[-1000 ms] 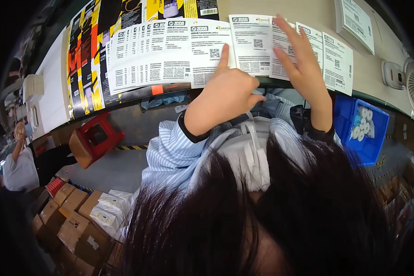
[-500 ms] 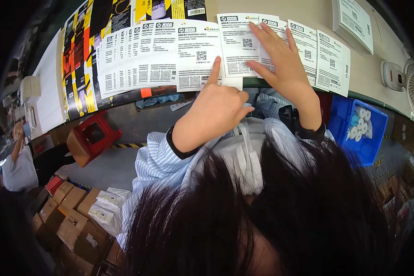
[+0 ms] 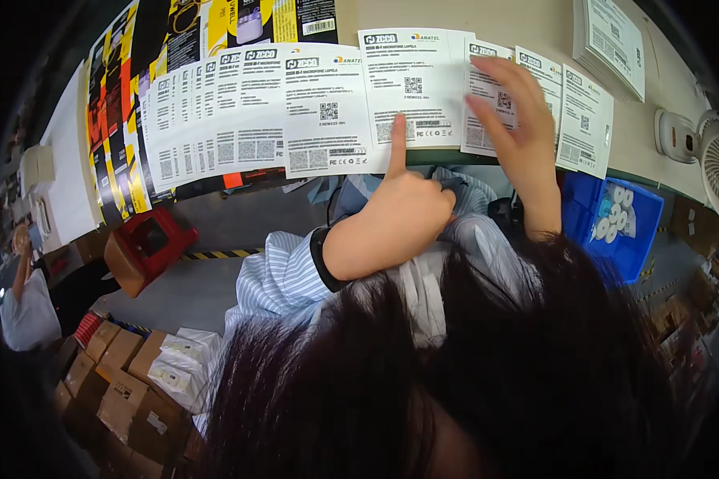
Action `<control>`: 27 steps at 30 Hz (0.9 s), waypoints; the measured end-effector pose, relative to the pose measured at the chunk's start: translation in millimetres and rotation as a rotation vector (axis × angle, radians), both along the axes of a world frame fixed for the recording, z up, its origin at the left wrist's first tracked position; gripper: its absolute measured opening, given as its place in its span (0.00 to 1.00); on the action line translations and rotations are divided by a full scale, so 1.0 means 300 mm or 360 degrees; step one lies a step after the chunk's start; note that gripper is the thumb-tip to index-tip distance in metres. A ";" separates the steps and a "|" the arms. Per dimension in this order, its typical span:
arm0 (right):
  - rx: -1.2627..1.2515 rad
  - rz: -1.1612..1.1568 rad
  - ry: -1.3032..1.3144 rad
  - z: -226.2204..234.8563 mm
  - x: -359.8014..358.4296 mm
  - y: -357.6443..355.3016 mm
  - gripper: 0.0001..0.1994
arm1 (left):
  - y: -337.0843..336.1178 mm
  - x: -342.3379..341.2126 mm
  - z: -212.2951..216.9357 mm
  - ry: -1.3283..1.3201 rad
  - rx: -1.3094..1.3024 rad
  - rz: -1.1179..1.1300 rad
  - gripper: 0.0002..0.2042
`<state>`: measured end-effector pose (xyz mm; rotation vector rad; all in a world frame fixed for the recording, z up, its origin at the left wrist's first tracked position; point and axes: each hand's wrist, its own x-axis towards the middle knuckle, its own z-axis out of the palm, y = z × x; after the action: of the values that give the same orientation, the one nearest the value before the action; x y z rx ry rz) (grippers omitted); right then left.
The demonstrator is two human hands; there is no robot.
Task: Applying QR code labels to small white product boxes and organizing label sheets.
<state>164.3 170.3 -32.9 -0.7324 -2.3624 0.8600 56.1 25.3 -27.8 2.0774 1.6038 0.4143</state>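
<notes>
White printed cards lie overlapped in a long row on the table. My left hand (image 3: 406,209) has its index finger stretched onto the lower part of one card (image 3: 415,56), while its other fingers curl in. Over the card to the right of that one (image 3: 478,136), my right hand (image 3: 526,128) is spread, thumb and fingers apart near the card's left edge. Whether its fingertips press on the paper I cannot tell. Left of my index finger, another card (image 3: 321,120) overlaps a fanned run of cards (image 3: 257,104).
Black and yellow printed packaging (image 3: 287,24) lies under and behind the cards. A stack of white cards (image 3: 611,48) and a small white fan (image 3: 715,160) stand at the right. Below the table are a blue bin (image 3: 643,239) with white rolls and a red stool (image 3: 156,247). Another person (image 3: 30,311) is far left.
My left index finger has moved right from one card onto the neighbouring one. My right hand has shifted right, and the cards there are spread farther apart.
</notes>
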 end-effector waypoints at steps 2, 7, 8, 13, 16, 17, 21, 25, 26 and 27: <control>-0.0223 -0.0172 0.0193 0.003 -0.028 -0.016 0.10 | -0.001 0.005 -0.007 -0.0027 0.0021 0.0036 0.07; -0.0680 -0.0440 0.0082 -0.045 -0.055 -0.016 0.05 | 0.007 -0.002 0.005 0.0002 -0.0081 -0.0014 0.10; -0.0686 -0.0437 0.0080 -0.046 -0.062 -0.018 0.05 | 0.006 -0.004 0.004 0.0003 -0.0098 -0.0014 0.10; -0.0567 -0.0430 -0.0025 -0.041 -0.078 -0.017 0.05 | 0.004 -0.003 0.002 -0.0006 -0.0109 0.0000 0.09; -0.0538 -0.0439 -0.0021 -0.047 -0.077 -0.018 0.05 | 0.005 -0.004 0.001 -0.0010 -0.0115 -0.0007 0.09; -0.0540 -0.0440 -0.0026 -0.049 -0.077 -0.017 0.05 | 0.006 -0.005 0.000 -0.0011 -0.0119 -0.0016 0.09; -0.0494 -0.0466 -0.0047 -0.058 -0.063 -0.011 0.05 | 0.013 0.006 -0.017 -0.0047 -0.0107 -0.0020 0.09; -0.0504 -0.0432 -0.0029 -0.051 -0.084 -0.021 0.05 | -0.002 -0.007 0.003 -0.0039 -0.0123 0.0019 0.09; -0.0502 -0.0437 -0.0035 -0.053 -0.081 -0.021 0.05 | -0.001 -0.005 0.001 -0.0036 -0.0120 0.0008 0.09; -0.0492 -0.0432 -0.0027 -0.057 -0.080 -0.020 0.05 | -0.002 -0.003 -0.006 -0.0040 -0.0120 0.0006 0.09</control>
<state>140.4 164.2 -49.9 -1.1569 -2.0998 1.1101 55.2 24.8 -29.5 2.0059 1.5849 0.3743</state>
